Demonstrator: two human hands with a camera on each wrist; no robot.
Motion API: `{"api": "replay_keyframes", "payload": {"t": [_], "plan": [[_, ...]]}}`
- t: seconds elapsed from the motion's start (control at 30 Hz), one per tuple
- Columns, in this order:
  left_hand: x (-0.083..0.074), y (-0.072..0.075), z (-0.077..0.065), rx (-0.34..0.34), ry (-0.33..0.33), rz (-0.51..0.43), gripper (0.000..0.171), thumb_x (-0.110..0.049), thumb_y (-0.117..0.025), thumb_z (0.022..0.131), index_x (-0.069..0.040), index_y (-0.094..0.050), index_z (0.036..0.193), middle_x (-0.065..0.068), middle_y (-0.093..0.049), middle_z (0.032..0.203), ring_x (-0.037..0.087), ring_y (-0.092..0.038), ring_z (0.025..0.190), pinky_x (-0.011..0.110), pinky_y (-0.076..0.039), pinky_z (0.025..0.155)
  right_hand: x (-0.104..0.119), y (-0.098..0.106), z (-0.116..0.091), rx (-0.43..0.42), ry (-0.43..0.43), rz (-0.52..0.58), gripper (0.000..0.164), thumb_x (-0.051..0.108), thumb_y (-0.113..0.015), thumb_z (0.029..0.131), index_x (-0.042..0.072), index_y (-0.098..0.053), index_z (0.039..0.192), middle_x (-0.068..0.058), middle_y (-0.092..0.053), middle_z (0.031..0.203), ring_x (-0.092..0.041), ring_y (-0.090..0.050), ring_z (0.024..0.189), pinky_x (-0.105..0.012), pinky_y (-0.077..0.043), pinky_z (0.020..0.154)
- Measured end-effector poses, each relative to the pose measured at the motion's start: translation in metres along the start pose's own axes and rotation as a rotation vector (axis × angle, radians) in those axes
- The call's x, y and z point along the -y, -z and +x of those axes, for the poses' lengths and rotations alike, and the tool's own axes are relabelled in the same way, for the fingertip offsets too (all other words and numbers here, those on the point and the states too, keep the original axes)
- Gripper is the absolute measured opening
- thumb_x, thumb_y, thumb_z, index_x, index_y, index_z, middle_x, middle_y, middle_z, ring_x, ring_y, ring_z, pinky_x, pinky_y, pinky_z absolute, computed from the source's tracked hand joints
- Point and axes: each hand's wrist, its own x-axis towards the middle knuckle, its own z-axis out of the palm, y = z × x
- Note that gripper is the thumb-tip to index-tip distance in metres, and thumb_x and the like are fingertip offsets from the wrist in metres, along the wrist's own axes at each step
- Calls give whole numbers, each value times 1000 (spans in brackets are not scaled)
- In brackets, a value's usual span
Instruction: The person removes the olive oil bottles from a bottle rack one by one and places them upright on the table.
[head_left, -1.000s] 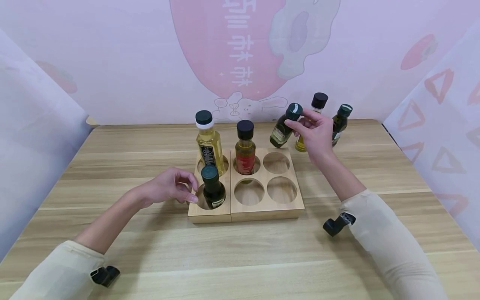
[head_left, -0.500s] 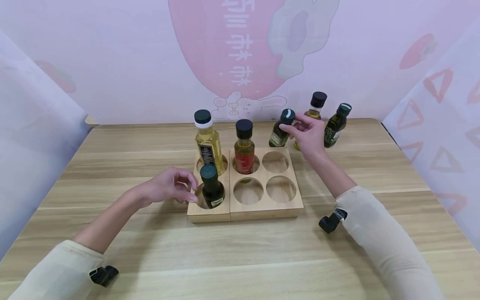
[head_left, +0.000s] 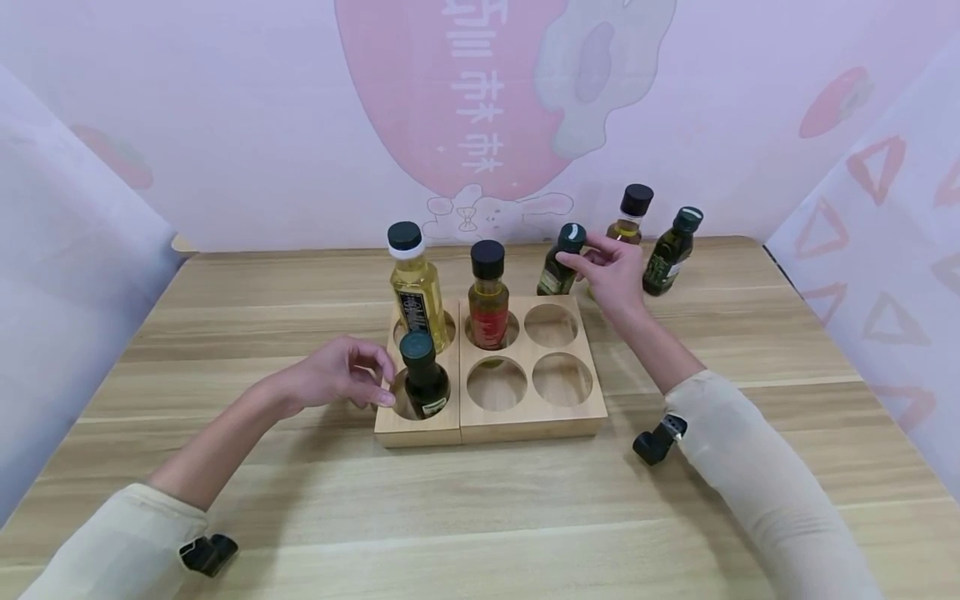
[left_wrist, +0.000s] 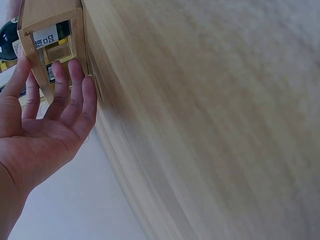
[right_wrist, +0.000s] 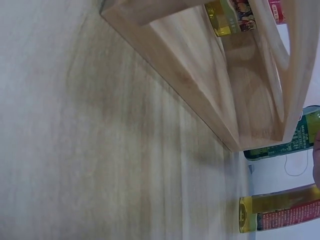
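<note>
My right hand (head_left: 617, 275) pinches a small dark green oil bottle (head_left: 553, 279) near its dark green cap. The bottle stands close to upright behind the wooden rack (head_left: 531, 423), at its back right; its base is hidden in the head view. In the right wrist view its green label (right_wrist: 300, 136) shows past the rack's end. Beside the rack's left end is my left hand (head_left: 341, 372), fingers loosely bent. In the left wrist view its thumb (left_wrist: 20, 70) lies against or just by the rack's edge; contact cannot be told. A dark bottle (head_left: 427, 383) fills the nearest hole.
The rack also carries a tall yellow oil bottle (head_left: 417, 300) and a red-labelled bottle (head_left: 489, 312). Three round holes, one at back right (head_left: 551, 325), hold nothing. Behind my right hand stand a black-capped oil bottle (head_left: 630, 218) and another dark green bottle (head_left: 667, 258).
My right hand has moved left and down with the dark green bottle, which has gone from tilted to nearly upright behind the rack. My left hand has stayed in place.
</note>
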Motion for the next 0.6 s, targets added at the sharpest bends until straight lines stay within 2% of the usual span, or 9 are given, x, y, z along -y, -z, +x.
{"api": "replay_keyframes", "payload": {"t": [0.37,0.6], "plan": [[0,1,1,5,1,-5,30,-5,-86,84,8,-63,99,8,-66,90,19,-68,76,30,-56,64,-2,-2,2,-25,-19,-12,34,-3,-82,86,-12,-72,117,3,-71,83,-7,-57,56,-21,-51,56],[2,1,2,12,-8,-9,30,-4,-85,84,8,-63,99,7,-66,90,18,-68,76,30,-55,64,-2,-5,4,-30,-30,-27,35,-2,-83,85,-10,-73,118,6,-73,78,-8,-56,54,-22,-51,55]]}}
